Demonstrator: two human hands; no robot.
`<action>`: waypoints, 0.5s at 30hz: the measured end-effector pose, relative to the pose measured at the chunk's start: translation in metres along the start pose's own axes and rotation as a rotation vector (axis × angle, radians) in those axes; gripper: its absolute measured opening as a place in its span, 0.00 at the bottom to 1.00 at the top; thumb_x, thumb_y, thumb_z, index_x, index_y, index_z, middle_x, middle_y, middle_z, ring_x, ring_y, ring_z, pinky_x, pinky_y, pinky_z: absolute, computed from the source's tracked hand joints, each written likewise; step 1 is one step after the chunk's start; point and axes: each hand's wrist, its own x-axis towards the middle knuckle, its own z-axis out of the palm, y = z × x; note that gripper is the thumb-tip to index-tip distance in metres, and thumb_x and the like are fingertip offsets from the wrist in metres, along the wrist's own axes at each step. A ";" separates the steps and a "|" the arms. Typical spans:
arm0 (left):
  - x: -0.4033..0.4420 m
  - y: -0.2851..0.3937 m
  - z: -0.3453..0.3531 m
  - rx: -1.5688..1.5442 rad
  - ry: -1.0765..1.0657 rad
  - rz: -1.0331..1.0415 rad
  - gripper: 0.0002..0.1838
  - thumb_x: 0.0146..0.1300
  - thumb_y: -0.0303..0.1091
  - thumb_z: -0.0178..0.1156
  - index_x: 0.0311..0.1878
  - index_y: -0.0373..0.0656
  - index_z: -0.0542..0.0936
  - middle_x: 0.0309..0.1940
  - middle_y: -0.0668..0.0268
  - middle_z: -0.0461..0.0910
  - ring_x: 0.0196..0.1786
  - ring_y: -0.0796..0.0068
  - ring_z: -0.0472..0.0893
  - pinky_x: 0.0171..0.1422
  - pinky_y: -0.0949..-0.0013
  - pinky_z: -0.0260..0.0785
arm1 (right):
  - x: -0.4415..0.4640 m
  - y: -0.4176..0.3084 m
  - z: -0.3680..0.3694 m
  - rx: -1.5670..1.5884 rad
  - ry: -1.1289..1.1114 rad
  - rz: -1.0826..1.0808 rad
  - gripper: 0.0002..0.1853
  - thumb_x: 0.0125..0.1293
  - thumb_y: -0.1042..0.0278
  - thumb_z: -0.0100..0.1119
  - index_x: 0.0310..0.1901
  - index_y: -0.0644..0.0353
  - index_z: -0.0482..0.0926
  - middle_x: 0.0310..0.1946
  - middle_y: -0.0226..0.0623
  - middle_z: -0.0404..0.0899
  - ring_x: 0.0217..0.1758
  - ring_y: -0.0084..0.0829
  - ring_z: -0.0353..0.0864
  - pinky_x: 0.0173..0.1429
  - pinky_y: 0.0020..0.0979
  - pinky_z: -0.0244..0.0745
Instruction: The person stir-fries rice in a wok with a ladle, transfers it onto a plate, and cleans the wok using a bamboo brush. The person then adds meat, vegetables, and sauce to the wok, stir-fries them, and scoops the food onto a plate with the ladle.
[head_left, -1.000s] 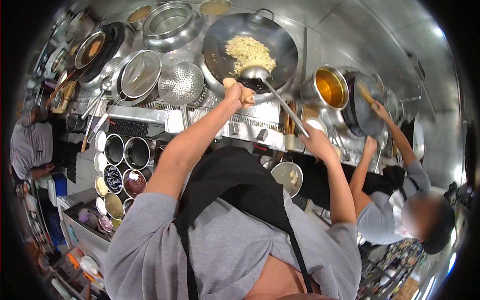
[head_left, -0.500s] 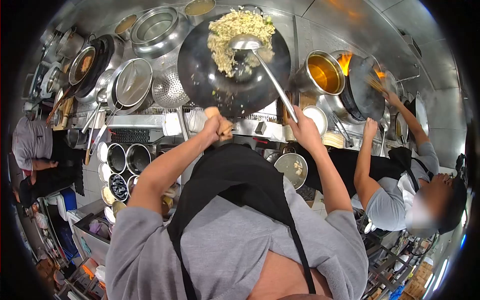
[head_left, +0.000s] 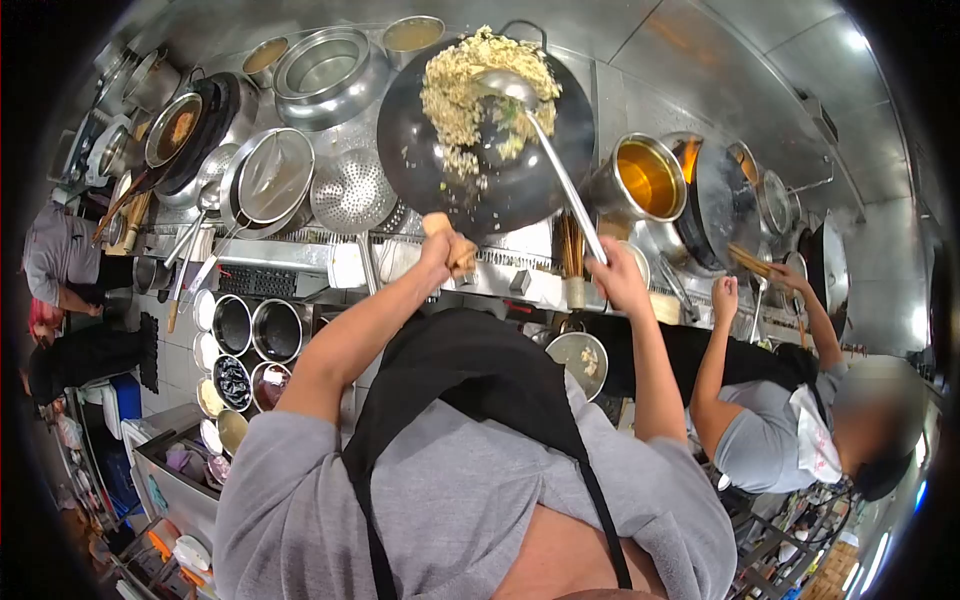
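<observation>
Fried rice (head_left: 455, 115) with bits of green lies toward the far side of a large black wok (head_left: 415, 185). My right hand (head_left: 620, 277) is closed around the handle of a long metal ladle (head_left: 565, 185); its bowl rests among the rice. At the wok's near edge, my left hand (head_left: 447, 252) is closed on a folded tan cloth (head_left: 461, 256). Whether a wok handle is inside the cloth is hidden. Near the left hand lies a perforated skimmer (head_left: 352, 190), its handle pointing toward me.
A pot of orange-brown oil (head_left: 647, 180) stands right of the wok. Beyond it, a co-worker (head_left: 765, 425) handles a smoking, tilted wok (head_left: 722, 205) over flame. Strainers (head_left: 277, 175), a large metal pot (head_left: 325, 65) and several seasoning containers (head_left: 277, 330) are on the left.
The ladle bowl has moved slightly right within the rice, and my right hand has come down and right. My left hand keeps its grip. The co-worker's wok is tilted more steeply.
</observation>
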 end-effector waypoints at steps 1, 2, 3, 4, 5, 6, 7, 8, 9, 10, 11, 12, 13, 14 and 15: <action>-0.011 -0.006 0.015 -0.035 0.097 0.049 0.07 0.65 0.32 0.50 0.42 0.40 0.71 0.31 0.54 0.79 0.24 0.56 0.81 0.21 0.50 0.75 | -0.018 0.000 0.002 0.166 0.005 0.101 0.07 0.64 0.73 0.58 0.43 0.61 0.74 0.22 0.32 0.75 0.17 0.26 0.75 0.21 0.29 0.69; -0.014 0.002 0.031 -0.051 0.063 0.062 0.07 0.66 0.34 0.49 0.39 0.41 0.71 0.29 0.55 0.77 0.23 0.57 0.79 0.21 0.52 0.72 | -0.027 -0.004 0.001 0.280 -0.066 0.134 0.09 0.66 0.72 0.60 0.46 0.58 0.74 0.20 0.27 0.71 0.13 0.20 0.69 0.15 0.23 0.63; -0.016 0.011 0.045 -0.067 0.034 0.068 0.08 0.67 0.36 0.48 0.37 0.43 0.71 0.26 0.56 0.76 0.22 0.59 0.77 0.21 0.53 0.70 | -0.023 -0.013 -0.003 0.336 -0.030 0.175 0.09 0.67 0.72 0.60 0.47 0.58 0.75 0.19 0.26 0.71 0.13 0.19 0.68 0.14 0.22 0.62; -0.021 0.020 0.060 -0.078 0.013 0.067 0.09 0.68 0.38 0.47 0.34 0.45 0.70 0.24 0.57 0.74 0.21 0.60 0.75 0.20 0.55 0.67 | -0.019 -0.022 -0.007 0.398 0.009 0.225 0.08 0.68 0.72 0.59 0.48 0.58 0.75 0.19 0.26 0.70 0.12 0.19 0.67 0.13 0.22 0.61; -0.021 0.030 0.081 -0.032 0.113 0.173 0.09 0.69 0.37 0.47 0.36 0.43 0.71 0.26 0.56 0.76 0.22 0.60 0.76 0.20 0.55 0.67 | -0.015 -0.029 -0.009 0.460 0.049 0.276 0.08 0.69 0.72 0.59 0.48 0.58 0.75 0.19 0.25 0.70 0.12 0.18 0.66 0.13 0.22 0.60; 0.002 0.037 0.072 0.032 0.075 0.174 0.08 0.69 0.36 0.47 0.38 0.42 0.71 0.28 0.56 0.77 0.24 0.61 0.78 0.22 0.56 0.70 | -0.001 -0.036 -0.003 0.457 0.110 0.261 0.09 0.72 0.65 0.60 0.49 0.57 0.76 0.18 0.24 0.68 0.11 0.16 0.64 0.11 0.21 0.56; -0.011 0.050 0.087 0.106 0.030 0.167 0.08 0.70 0.35 0.48 0.39 0.42 0.72 0.30 0.58 0.79 0.26 0.63 0.80 0.26 0.55 0.74 | 0.018 -0.032 0.007 0.465 0.151 0.228 0.09 0.73 0.62 0.60 0.49 0.55 0.77 0.18 0.23 0.67 0.11 0.16 0.63 0.11 0.21 0.56; -0.002 0.050 0.093 0.068 0.106 0.178 0.07 0.70 0.35 0.49 0.39 0.43 0.73 0.31 0.59 0.79 0.27 0.63 0.80 0.27 0.54 0.75 | 0.040 -0.020 0.019 0.472 0.194 0.194 0.10 0.74 0.60 0.60 0.50 0.54 0.77 0.18 0.23 0.66 0.11 0.15 0.62 0.11 0.21 0.56; 0.010 0.051 0.097 0.029 0.180 0.191 0.07 0.70 0.35 0.49 0.40 0.43 0.73 0.31 0.60 0.80 0.28 0.63 0.81 0.28 0.54 0.76 | 0.065 -0.004 0.034 0.514 0.247 0.192 0.10 0.74 0.57 0.59 0.49 0.53 0.77 0.18 0.22 0.66 0.11 0.14 0.59 0.11 0.22 0.55; 0.018 0.051 0.097 0.022 0.186 0.201 0.07 0.71 0.35 0.50 0.40 0.43 0.73 0.31 0.60 0.80 0.28 0.63 0.81 0.29 0.54 0.77 | 0.083 -0.002 0.052 0.429 0.309 0.229 0.09 0.75 0.58 0.59 0.45 0.53 0.76 0.19 0.22 0.66 0.12 0.14 0.60 0.12 0.21 0.54; 0.024 0.052 0.095 0.016 0.191 0.213 0.07 0.71 0.35 0.51 0.40 0.43 0.74 0.31 0.60 0.80 0.29 0.64 0.82 0.30 0.54 0.77 | 0.102 0.017 0.074 0.398 0.356 0.204 0.09 0.75 0.58 0.58 0.42 0.53 0.73 0.19 0.22 0.66 0.12 0.16 0.61 0.13 0.23 0.56; 0.029 0.051 0.094 0.010 0.197 0.227 0.07 0.71 0.36 0.51 0.40 0.44 0.74 0.31 0.61 0.80 0.29 0.64 0.82 0.31 0.55 0.78 | 0.106 0.017 0.092 0.232 0.382 0.262 0.10 0.75 0.58 0.58 0.42 0.53 0.72 0.19 0.22 0.66 0.13 0.17 0.62 0.13 0.25 0.58; 0.031 0.049 0.090 0.036 0.186 0.230 0.07 0.71 0.37 0.52 0.40 0.44 0.74 0.31 0.61 0.80 0.30 0.64 0.82 0.31 0.55 0.78 | 0.102 0.019 0.113 0.461 0.320 0.247 0.10 0.74 0.57 0.58 0.44 0.53 0.72 0.19 0.23 0.66 0.13 0.19 0.63 0.14 0.26 0.60; 0.034 0.049 0.087 0.063 0.172 0.235 0.08 0.71 0.37 0.53 0.41 0.44 0.74 0.31 0.61 0.80 0.30 0.65 0.83 0.32 0.55 0.79 | 0.094 0.023 0.121 0.535 0.186 0.322 0.10 0.74 0.58 0.58 0.44 0.53 0.72 0.19 0.24 0.67 0.13 0.18 0.63 0.14 0.26 0.60; 0.035 0.051 0.084 0.086 0.159 0.241 0.08 0.71 0.38 0.54 0.41 0.44 0.74 0.31 0.61 0.81 0.31 0.65 0.83 0.33 0.56 0.79 | 0.079 0.009 0.123 0.602 0.047 0.396 0.09 0.74 0.58 0.58 0.44 0.53 0.72 0.20 0.25 0.67 0.13 0.18 0.63 0.14 0.25 0.59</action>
